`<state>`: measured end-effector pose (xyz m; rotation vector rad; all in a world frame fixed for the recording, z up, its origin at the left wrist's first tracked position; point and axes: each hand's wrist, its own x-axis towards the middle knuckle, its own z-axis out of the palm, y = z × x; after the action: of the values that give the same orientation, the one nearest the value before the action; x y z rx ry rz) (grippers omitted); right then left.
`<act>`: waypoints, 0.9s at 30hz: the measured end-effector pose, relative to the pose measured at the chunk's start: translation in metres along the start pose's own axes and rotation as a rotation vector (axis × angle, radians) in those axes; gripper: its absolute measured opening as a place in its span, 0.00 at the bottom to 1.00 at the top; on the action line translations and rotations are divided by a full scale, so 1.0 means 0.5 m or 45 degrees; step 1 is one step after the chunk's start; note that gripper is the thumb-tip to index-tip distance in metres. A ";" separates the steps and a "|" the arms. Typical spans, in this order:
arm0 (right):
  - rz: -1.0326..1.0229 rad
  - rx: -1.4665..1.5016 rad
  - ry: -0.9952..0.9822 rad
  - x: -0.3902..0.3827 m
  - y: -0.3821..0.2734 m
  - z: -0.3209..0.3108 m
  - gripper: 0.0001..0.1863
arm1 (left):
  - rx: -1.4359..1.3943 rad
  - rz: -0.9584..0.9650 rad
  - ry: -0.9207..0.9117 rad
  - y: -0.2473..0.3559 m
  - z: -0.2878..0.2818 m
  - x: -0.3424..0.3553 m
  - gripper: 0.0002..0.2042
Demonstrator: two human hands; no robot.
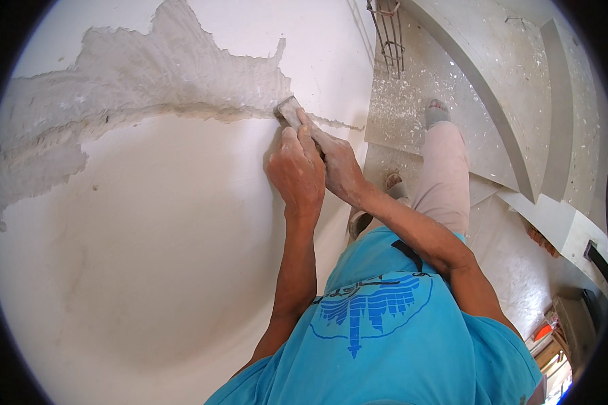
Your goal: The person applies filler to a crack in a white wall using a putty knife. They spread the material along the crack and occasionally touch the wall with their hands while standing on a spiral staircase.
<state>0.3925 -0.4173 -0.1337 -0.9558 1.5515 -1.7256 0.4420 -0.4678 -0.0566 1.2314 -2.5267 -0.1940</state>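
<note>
Grip: flat scraper point(288, 109) is clasped by left hand point(296, 170) and right hand point(340, 163), fingers curled close | Place: grey patch's point(148, 74) right end, near wall's point(169, 229) right edge | Step: scraping, seemingly | Next: steady blade pressure seems required

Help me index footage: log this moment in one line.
left hand: gripping flat tool | right hand: gripping flat tool | tool end: at grey patch edge | surface: white wall
</note>
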 end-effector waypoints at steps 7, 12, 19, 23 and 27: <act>0.002 0.054 -0.005 0.004 0.006 0.002 0.36 | 0.045 -0.014 0.082 -0.008 0.025 -0.004 0.16; 0.179 0.008 -0.147 0.007 -0.007 -0.010 0.33 | 0.068 -0.083 0.111 -0.001 0.028 -0.003 0.16; -0.070 -0.097 0.098 0.063 0.015 0.003 0.37 | 0.015 0.018 0.224 -0.004 0.051 0.031 0.14; 0.021 -0.180 0.048 0.106 -0.044 -0.054 0.37 | -0.257 -0.053 0.192 0.011 0.024 0.044 0.14; 0.022 -0.116 0.065 0.021 0.002 -0.044 0.36 | -0.334 0.013 0.110 0.002 0.019 -0.010 0.16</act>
<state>0.3684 -0.4141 -0.1344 -0.9469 1.6784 -1.6919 0.4408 -0.4631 -0.0664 1.0991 -2.3439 -0.4445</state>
